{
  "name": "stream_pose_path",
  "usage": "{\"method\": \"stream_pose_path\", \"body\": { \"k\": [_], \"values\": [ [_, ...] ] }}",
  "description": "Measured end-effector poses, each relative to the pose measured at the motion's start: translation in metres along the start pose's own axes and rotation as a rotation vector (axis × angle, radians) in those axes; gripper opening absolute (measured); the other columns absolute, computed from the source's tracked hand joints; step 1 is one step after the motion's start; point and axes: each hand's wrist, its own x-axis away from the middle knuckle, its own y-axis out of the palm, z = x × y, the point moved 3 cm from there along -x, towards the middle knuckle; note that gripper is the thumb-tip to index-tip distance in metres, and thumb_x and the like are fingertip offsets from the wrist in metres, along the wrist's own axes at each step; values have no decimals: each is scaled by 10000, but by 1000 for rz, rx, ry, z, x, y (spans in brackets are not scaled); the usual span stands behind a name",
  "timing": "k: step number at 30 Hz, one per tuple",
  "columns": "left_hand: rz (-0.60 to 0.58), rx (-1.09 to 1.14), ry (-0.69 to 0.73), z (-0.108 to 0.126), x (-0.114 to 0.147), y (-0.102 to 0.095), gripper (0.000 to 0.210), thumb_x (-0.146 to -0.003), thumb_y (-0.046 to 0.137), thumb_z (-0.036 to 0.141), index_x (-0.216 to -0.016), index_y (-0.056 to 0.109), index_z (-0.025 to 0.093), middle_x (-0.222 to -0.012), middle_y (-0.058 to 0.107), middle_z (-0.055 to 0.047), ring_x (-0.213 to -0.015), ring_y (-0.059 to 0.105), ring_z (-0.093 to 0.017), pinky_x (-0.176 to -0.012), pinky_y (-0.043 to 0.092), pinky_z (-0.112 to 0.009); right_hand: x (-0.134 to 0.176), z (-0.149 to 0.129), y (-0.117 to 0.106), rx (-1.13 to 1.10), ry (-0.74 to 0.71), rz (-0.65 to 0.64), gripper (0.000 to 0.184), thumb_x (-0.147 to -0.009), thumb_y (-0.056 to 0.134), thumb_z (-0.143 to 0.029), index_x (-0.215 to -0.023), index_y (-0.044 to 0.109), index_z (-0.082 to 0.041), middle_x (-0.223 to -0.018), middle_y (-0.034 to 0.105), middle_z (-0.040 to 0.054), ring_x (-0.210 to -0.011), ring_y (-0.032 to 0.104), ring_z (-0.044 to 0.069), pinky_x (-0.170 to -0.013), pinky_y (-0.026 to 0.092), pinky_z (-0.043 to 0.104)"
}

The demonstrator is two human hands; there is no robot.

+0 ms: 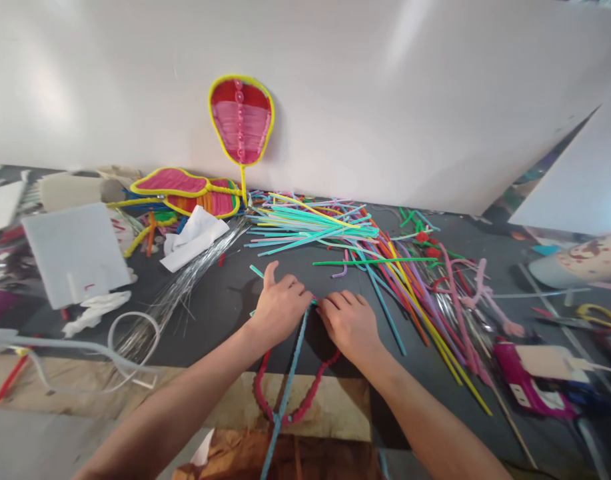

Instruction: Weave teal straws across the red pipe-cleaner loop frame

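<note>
Just in front of me, a loop of fuzzy red pipe cleaner (pixel 311 398) hangs over the table's near edge. A long blue pipe cleaner (pixel 288 380) runs down its middle. My left hand (pixel 284 307) is closed at the top left of the loop, thumb raised; short teal pipe cleaner ends (pixel 256 271) poke out beside it. My right hand (pixel 350 323) pinches at the top right, its fingertips close to the left ones where the blue strand meets the top. Both hands hide the upper part of the loop, and a little teal shows between the fingertips.
Teal pipe cleaners (pixel 305 223) lie in a pile behind my hands, with yellow pipe cleaners (pixel 440 340) and other colours at right. Yellow-edged pink shapes (pixel 241 127) stand at the back. Thin wires (pixel 185 273), a white square (pixel 75 253), yellow-handled scissors (pixel 598 315) and a magenta device (pixel 532 383) surround the space.
</note>
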Motion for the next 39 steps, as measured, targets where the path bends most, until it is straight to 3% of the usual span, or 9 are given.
{"method": "stream_pose_path", "body": {
  "k": [7, 21, 27, 32, 39],
  "values": [
    [8, 28, -12, -1, 0, 4, 191, -846, 460, 133, -728, 601, 186, -714, 629, -35, -801, 558, -203, -1019, 183, -617, -9, -3, 0, 11, 33, -30, 174, -889, 510, -235, -755, 612, -188, -722, 610, 63, -736, 494, 191, -638, 243, 331],
    [41, 9, -22, -3, 1, 8, 189, -851, 472, 158, -712, 599, 180, -726, 635, -22, -820, 559, -197, -1017, 161, -618, -10, 1, 8, 0, 108, -24, 166, -898, 510, -282, -797, 618, -206, -783, 652, 17, -765, 531, 174, -665, 254, 319],
    [39, 39, -57, -5, 2, 9, 191, -852, 480, 174, -726, 622, 188, -726, 639, -18, -835, 557, -199, -1019, 145, -619, -2, 12, 7, -136, -10, 25, 232, -905, 485, -184, -1058, 649, -240, -928, 664, 31, -840, 519, 177, -730, 308, 305],
    [40, 87, -101, -6, 3, 8, 183, -833, 500, 167, -735, 650, 198, -785, 651, -24, -857, 551, -200, -1014, 176, -589, 2, 13, 1, -107, -48, 0, 261, -879, 518, -178, -1087, 656, -255, -896, 660, 36, -839, 497, 188, -745, 304, 332],
    [25, 83, -149, -7, 1, 10, 179, -840, 500, 163, -722, 631, 193, -686, 636, -27, -896, 537, -221, -984, 210, -576, 3, 6, -4, -10, -59, -78, 241, -846, 537, -167, -1040, 664, -234, -847, 646, 39, -814, 482, 185, -794, 286, 362]
  ]
}}
